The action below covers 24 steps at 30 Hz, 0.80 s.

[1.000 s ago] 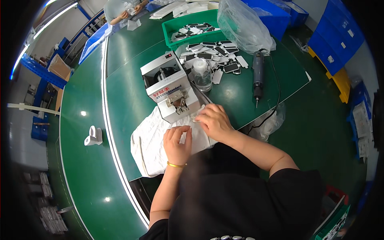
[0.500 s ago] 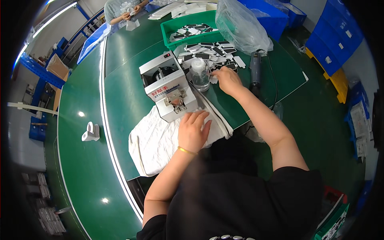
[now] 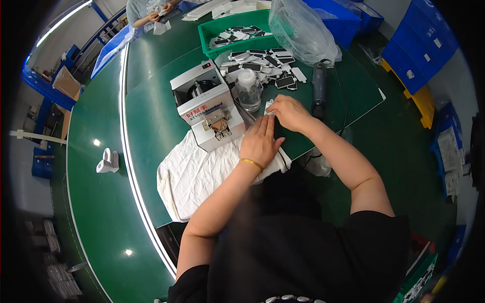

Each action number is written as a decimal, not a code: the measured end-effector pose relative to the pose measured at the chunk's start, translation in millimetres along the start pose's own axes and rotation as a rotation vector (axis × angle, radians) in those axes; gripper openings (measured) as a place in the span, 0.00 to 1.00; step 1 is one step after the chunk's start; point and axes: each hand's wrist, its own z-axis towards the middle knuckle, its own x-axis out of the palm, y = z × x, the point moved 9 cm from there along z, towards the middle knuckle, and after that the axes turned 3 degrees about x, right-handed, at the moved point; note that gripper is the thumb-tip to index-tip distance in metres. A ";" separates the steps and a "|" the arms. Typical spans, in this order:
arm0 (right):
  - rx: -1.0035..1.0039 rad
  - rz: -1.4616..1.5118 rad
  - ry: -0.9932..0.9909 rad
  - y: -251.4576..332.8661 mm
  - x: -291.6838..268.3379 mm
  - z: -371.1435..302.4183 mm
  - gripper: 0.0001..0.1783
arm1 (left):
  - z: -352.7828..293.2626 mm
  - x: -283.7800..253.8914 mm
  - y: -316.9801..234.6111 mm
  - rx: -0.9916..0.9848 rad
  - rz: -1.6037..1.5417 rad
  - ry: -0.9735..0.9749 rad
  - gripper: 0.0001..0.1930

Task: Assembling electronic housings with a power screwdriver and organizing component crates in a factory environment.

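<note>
Between the thumb and fingers of my right hand point(image 3: 291, 113) is a small white plastic piece point(image 3: 270, 105), held low over the green table. My left hand point(image 3: 258, 142) lies flat with its fingers stretched out, the tips reaching the near end of that piece. Left of both hands stands a boxy white benchtop machine point(image 3: 208, 111) with a dark reel inside. A clear bottle point(image 3: 248, 93) with a pale top stands between the machine and the piece. Part of a white cloth point(image 3: 194, 174) lies under my left wrist.
Beyond the bottle spreads a pile of white-and-black flat pieces point(image 3: 257, 63). More fill a green bin point(image 3: 202, 38) behind it. A corded grey tool point(image 3: 319, 86) lies at right, near a clear plastic bag point(image 3: 303, 30). Across the table a person point(image 3: 146, 15) handles something white.
My right hand has drawn back from the pile with the white piece. My left hand has moved right and forward from the machine's front to meet it.
</note>
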 end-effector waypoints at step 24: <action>-0.047 -0.060 -0.299 8.0 -13.6 0.2 0.12 | -6.6 20.7 12.7 -0.161 -0.092 0.053 0.36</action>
